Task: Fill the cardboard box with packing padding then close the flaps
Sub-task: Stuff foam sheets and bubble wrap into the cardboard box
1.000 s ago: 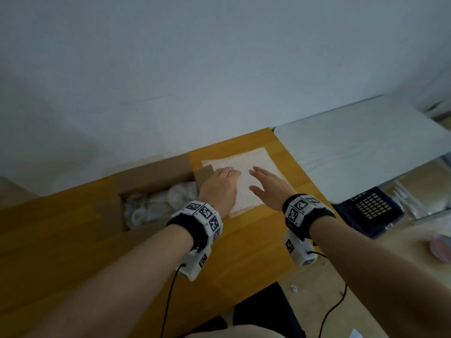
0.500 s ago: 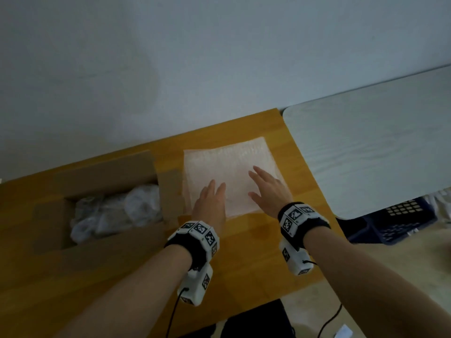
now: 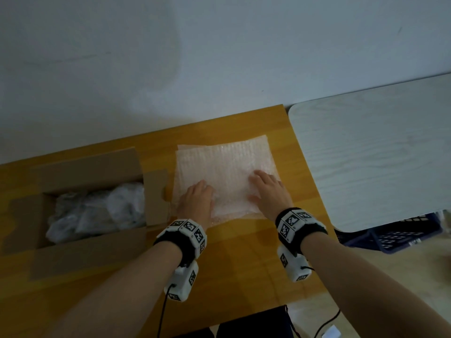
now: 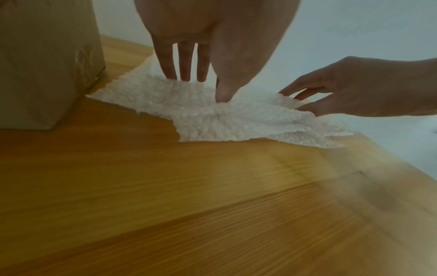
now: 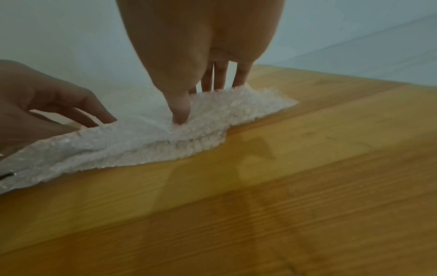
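Note:
A stack of white bubble wrap sheets [image 3: 224, 164] lies on the wooden table [image 3: 244, 254], right of the cardboard box [image 3: 87, 170]. The box stands with its flaps open, and crumpled clear padding [image 3: 97, 211] lies inside. My left hand [image 3: 199, 191] is on the near left part of the top sheet. In the left wrist view its fingers and thumb [image 4: 203, 89] pinch the bubble wrap [image 4: 201, 119] into a raised fold. My right hand [image 3: 263, 184] is on the near right part. Its thumb and fingers [image 5: 196, 106] bunch the sheet [image 5: 141, 145] the same way.
A pale grey-white table [image 3: 378, 154] adjoins the wooden one on the right, with a dark blue crate [image 3: 402, 232] under its near edge. A white wall runs directly behind both. The box's right flap [image 3: 156, 196] stands up beside the sheets.
Both hands lay flat on the sheet before. Their fingers have now drawn in and the top sheet has bunched up between them. The view has shifted slightly.

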{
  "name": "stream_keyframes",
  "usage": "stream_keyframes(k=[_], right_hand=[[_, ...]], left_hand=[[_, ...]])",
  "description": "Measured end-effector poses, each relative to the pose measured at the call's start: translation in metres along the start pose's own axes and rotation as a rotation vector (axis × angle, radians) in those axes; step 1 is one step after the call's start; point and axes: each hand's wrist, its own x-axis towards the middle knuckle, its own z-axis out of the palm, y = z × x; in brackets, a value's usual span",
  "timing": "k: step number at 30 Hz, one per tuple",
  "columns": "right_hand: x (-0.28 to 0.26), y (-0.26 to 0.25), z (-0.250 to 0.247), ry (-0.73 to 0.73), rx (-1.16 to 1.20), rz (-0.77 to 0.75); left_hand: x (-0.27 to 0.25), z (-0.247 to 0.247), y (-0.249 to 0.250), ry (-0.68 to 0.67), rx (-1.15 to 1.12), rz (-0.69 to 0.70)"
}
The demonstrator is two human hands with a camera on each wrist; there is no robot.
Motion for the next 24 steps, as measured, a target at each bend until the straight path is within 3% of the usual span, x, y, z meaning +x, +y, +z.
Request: stream_keyframes(k=[5, 11, 24], right_hand=[[-0.001, -0.005, -0.002, 0.081, 0.008, -0.026], [-0.013, -0.007, -0.019, 0.235, 0.018, -0.014], [-0.05, -0.037, -0.079, 0.528, 0.057, 0.086]], left_hand=[[-0.001, -0.001, 0.004, 0.012, 0.069, 0.026], [-0.003, -0.019, 0.015, 0.083, -0.059, 0.015], [-0.017, -0.091, 0.029, 0.274, -0.141, 0.263]])
